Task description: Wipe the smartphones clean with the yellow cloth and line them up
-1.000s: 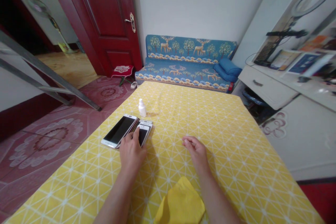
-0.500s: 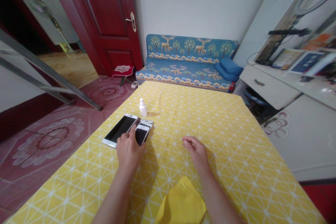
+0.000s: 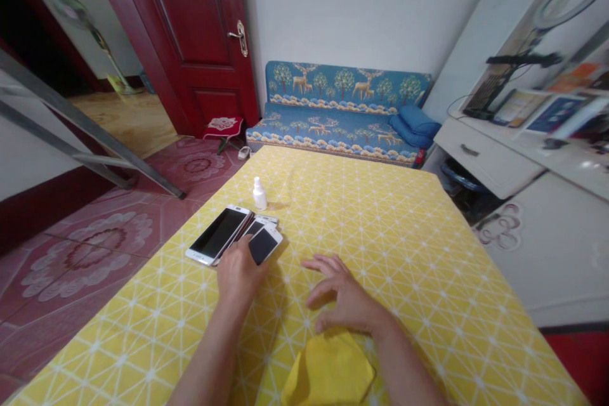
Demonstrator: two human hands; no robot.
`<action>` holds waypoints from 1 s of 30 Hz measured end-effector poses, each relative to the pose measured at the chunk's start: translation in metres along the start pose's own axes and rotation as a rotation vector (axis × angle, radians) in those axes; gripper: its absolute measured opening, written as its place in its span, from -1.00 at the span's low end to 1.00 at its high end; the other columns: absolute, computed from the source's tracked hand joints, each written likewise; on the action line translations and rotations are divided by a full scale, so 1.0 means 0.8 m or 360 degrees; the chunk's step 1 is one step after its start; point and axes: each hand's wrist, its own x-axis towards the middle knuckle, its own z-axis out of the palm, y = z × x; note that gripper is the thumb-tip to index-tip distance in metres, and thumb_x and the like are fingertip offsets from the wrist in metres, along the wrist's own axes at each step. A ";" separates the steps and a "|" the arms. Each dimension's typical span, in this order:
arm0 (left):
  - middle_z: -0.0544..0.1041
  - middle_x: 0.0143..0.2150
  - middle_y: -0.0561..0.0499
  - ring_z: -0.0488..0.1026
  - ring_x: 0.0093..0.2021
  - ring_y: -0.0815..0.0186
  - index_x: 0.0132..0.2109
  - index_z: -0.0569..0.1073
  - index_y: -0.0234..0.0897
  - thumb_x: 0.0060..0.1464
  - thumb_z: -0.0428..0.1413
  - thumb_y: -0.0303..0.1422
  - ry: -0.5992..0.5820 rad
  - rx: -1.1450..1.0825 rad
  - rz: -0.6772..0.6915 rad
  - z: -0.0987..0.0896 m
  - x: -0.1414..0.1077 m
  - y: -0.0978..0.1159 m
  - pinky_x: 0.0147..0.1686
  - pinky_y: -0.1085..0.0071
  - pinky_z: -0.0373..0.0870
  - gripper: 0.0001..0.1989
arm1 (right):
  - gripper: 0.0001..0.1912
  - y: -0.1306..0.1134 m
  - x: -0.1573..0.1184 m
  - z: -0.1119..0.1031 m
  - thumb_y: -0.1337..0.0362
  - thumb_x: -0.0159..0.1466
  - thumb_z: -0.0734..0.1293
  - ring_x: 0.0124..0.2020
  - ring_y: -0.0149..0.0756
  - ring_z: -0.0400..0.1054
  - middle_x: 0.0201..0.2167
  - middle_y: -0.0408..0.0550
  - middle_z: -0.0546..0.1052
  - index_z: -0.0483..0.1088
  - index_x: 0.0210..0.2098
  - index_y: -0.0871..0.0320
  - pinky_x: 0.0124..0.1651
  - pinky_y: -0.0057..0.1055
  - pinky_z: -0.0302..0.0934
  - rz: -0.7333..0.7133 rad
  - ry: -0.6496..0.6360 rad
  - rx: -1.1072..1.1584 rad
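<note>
Left hand (image 3: 240,276) clamped on the edge of a small phone (image 3: 263,245), the edge grip leaving its dark screen uncovered, beside a larger phone (image 3: 219,235) on the bench (image 3: 404,266), right hand (image 3: 345,295) open and empty near a yellow cloth (image 3: 330,371).

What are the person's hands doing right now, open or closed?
Left hand: closed, holding a small white smartphone.
Right hand: open, fingers spread, holding nothing.

Open tablecloth (image 3: 404,254) lies between the left hand (image 3: 242,279) and right hand (image 3: 345,295). A smartphone (image 3: 219,235) and dropper bottle (image 3: 259,195) block the left hand's way forward.
</note>
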 end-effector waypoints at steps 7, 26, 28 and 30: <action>0.47 -0.39 0.06 0.44 -0.40 0.32 -0.22 0.37 -0.27 -0.23 0.31 -0.20 -0.0383 -0.1848 -0.0254 0.020 -0.019 0.046 -0.40 0.44 0.33 -0.57 | -0.57 0.013 0.005 0.000 -0.13 0.07 0.41 0.28 -0.04 0.05 0.17 -0.05 0.37 0.55 -0.16 -0.06 0.34 0.07 -0.40 -0.0095 0.0161 0.0230; 0.56 -0.20 -0.05 0.53 -0.16 0.17 -0.01 0.31 -0.25 -0.08 0.29 -0.35 -0.1078 -0.2981 -0.0346 0.071 -0.033 0.079 -0.07 0.10 0.45 -0.51 | -0.83 0.035 0.020 0.016 0.19 0.20 0.32 -0.26 -0.27 0.38 -0.32 -0.07 0.51 0.51 -0.32 0.13 -0.18 -0.35 0.25 0.0096 0.0916 0.0526; 0.56 -0.19 -0.06 0.54 -0.17 0.17 0.00 0.31 -0.25 -0.09 0.30 -0.35 -0.1083 -0.2962 -0.0331 0.072 -0.033 0.079 -0.09 0.11 0.46 -0.50 | -0.82 0.035 0.021 0.016 0.18 0.20 0.32 -0.29 -0.27 0.38 -0.34 -0.08 0.51 0.50 -0.34 0.14 -0.21 -0.36 0.25 0.0098 0.0927 0.0544; 0.57 -0.18 -0.08 0.54 -0.20 0.19 -0.01 0.32 -0.25 -0.09 0.30 -0.35 -0.1074 -0.2954 -0.0322 0.072 -0.033 0.080 -0.11 0.14 0.47 -0.51 | -0.80 0.035 0.022 0.016 0.16 0.19 0.32 -0.31 -0.28 0.38 -0.36 -0.08 0.50 0.50 -0.36 0.15 -0.23 -0.36 0.25 0.0097 0.0941 0.0570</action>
